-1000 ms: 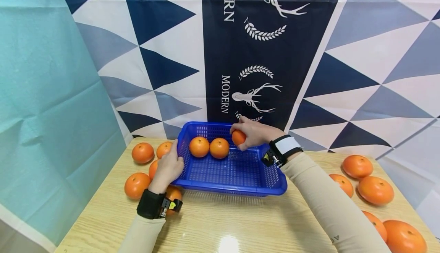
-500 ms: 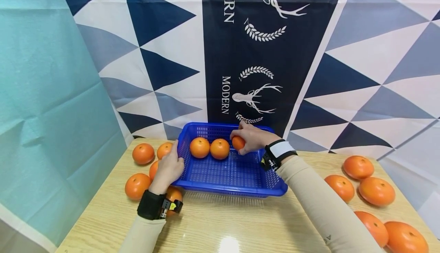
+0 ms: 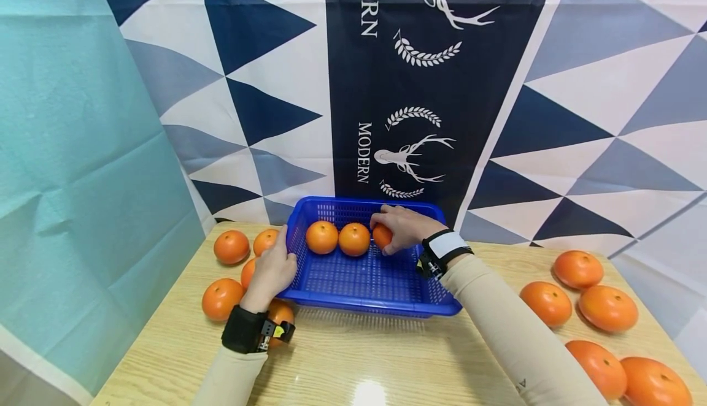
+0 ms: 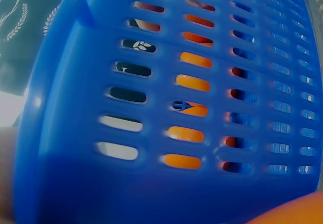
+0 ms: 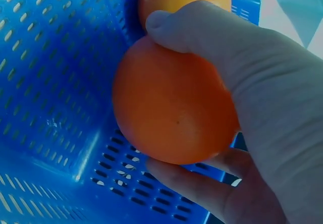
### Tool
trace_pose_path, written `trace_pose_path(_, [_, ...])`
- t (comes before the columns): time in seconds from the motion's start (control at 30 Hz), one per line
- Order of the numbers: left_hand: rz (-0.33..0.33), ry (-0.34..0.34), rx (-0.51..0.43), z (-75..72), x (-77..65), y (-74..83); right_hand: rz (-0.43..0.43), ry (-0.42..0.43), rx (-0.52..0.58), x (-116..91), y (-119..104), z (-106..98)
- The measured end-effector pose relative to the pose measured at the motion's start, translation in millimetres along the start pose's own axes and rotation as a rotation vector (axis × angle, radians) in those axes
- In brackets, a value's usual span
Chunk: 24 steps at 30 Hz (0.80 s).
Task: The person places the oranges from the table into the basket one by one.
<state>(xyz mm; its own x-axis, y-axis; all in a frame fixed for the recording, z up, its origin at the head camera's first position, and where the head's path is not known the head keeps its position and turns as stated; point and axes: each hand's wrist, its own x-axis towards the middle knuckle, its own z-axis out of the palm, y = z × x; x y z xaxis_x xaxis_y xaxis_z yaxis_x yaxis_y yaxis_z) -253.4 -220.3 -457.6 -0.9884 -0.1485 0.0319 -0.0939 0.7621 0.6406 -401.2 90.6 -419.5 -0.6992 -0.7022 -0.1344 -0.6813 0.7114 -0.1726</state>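
Observation:
A blue plastic basket (image 3: 359, 302) stands on the table against the wall cloth. My left hand (image 3: 270, 271) grips its left rim; in the left wrist view the perforated side wall (image 4: 161, 103) fills most of the picture. Inside, along the back, sit two oranges, the left one (image 3: 321, 237) and the middle one (image 3: 354, 239). My right hand (image 3: 405, 228) holds a third orange (image 5: 174, 103) beside them, with thumb and fingers around it. In the right wrist view this orange is low over the basket's slotted floor; whether it touches the floor I cannot tell.
Several oranges (image 3: 222, 299) lie left of the basket, some partly hidden by the left hand and wrist. More oranges (image 3: 607, 308) lie on the right side of the wooden table (image 3: 331, 363), near the right forearm. A patterned cloth (image 3: 265, 56) hangs close behind the basket.
My right hand has lowered slightly with its orange, closer to the basket floor, and the right forearm has shifted a little left. My left hand and the basket stay in place.

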Motion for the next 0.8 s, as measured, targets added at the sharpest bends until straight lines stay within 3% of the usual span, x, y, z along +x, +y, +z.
trace_pose_path(0.17, [-0.001, 0.006, 0.015, 7.8, 8.1, -11.2, 0.042, -0.014, 0.013, -8, -15, -8])
trace_pose_path(0.27, [-0.006, 0.001, 0.006, 4.5, 4.4, -5.9, 0.068, -0.020, 0.014, -14, -24, -12])
trace_pose_path(0.47, [-0.010, -0.016, 0.002, -8.3, -10.2, 14.1, 0.042, 0.028, -0.029, -11, -19, -3])
trace_pose_path(0.6, [-0.024, -0.028, -0.013, -12.2, -13.1, 19.2, 0.049, 0.032, -0.029, -12, -22, -2])
trace_pose_path(0.8, [-0.016, -0.028, 0.000, 3.2, 6.8, -6.7, 0.076, 0.022, -0.049, -11, -25, 3])
